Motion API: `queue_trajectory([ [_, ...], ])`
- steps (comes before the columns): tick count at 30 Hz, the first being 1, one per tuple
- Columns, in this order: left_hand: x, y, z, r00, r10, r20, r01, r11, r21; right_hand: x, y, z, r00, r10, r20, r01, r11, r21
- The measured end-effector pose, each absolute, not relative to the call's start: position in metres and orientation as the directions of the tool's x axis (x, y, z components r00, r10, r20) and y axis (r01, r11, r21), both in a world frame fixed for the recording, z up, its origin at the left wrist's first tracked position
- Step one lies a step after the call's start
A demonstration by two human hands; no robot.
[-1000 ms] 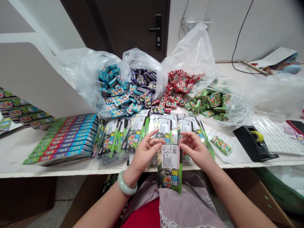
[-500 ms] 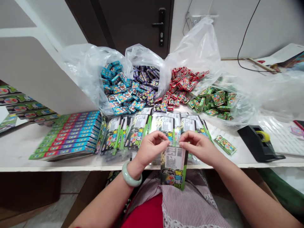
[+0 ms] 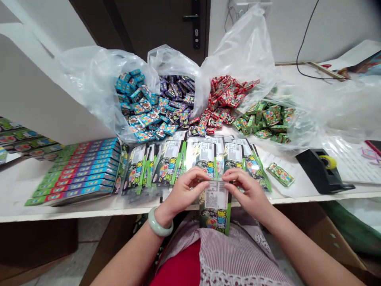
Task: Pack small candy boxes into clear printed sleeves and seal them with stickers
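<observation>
The left hand [image 3: 183, 192] and right hand [image 3: 247, 190] curl inward in a pinch, their fingers [image 3: 199, 174] nearly touching, both wrists slightly bent.

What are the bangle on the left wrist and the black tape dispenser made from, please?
The bangle looks like polished pale-green jade or glass: glossy, milky and thick. The tape dispenser seems to be matte black moulded plastic, though its dull surface leaves this open.

- The left hand [image 3: 184, 190] and right hand [image 3: 247, 190] pinch the top of an upright green-edged packet [image 3: 214, 206] with a white barcode label [image 3: 216, 194].
- A pale jade bangle [image 3: 160, 222] sits on the left wrist [image 3: 168, 210].
- Printed packets [image 3: 169, 163] lie in rows on the white tabletop [image 3: 18, 190].
- Clear plastic bags [image 3: 98, 79] behind them hold small blue, purple, red and green packets [image 3: 175, 99].
- A black tape dispenser [image 3: 320, 169] stands at right.
</observation>
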State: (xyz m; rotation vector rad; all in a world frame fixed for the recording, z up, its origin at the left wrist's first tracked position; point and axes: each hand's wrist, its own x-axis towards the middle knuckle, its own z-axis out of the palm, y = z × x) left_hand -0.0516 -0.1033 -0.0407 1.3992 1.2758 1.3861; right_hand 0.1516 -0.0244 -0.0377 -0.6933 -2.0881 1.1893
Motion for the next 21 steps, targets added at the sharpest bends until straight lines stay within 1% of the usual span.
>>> queue_trajectory([
  [3,-0.052,-0.101,-0.036,-0.061,0.966,0.251,0.188,-0.236,0.953,0.151,-0.025,-0.041,-0.613,0.736,0.286,0.091,0.426,-0.9],
  [8,-0.051,-0.098,-0.029,-0.056,0.977,0.207,0.249,-0.187,0.95,0.146,-0.024,-0.041,-0.553,0.742,0.379,0.053,0.485,-0.873],
  [11,-0.048,-0.095,-0.032,-0.077,0.972,0.224,0.272,-0.196,0.942,0.141,-0.027,-0.037,-0.52,0.753,0.403,0.059,0.503,-0.862],
  [13,-0.047,-0.09,-0.036,-0.123,0.967,0.224,0.279,-0.183,0.943,0.139,-0.025,-0.037,-0.517,0.763,0.387,0.056,0.482,-0.874],
  [16,-0.049,-0.085,-0.044,-0.187,0.968,0.169,0.305,-0.107,0.946,0.157,-0.007,-0.042,-0.574,0.765,0.292,0.033,0.378,-0.925],
  [17,-0.05,-0.084,-0.045,-0.194,0.969,0.154,0.316,-0.087,0.945,0.171,0.003,-0.044,-0.561,0.793,0.237,0.093,0.345,-0.934],
  [18,-0.053,-0.083,-0.047,-0.199,0.969,0.146,0.326,-0.075,0.943,0.189,0.016,-0.047,-0.517,0.837,0.178,0.188,0.314,-0.931],
  [19,-0.055,-0.083,-0.047,-0.207,0.967,0.147,0.336,-0.071,0.939,0.21,0.031,-0.049,-0.417,0.901,0.123,0.334,0.278,-0.901],
  [20,-0.057,-0.083,-0.048,-0.217,0.965,0.149,0.346,-0.067,0.936,0.233,0.047,-0.052,-0.243,0.966,0.083,0.554,0.209,-0.806],
  [21,-0.058,-0.083,-0.048,-0.225,0.962,0.155,0.355,-0.068,0.933,0.257,0.062,-0.054,-0.136,0.988,0.077,0.643,0.148,-0.752],
])
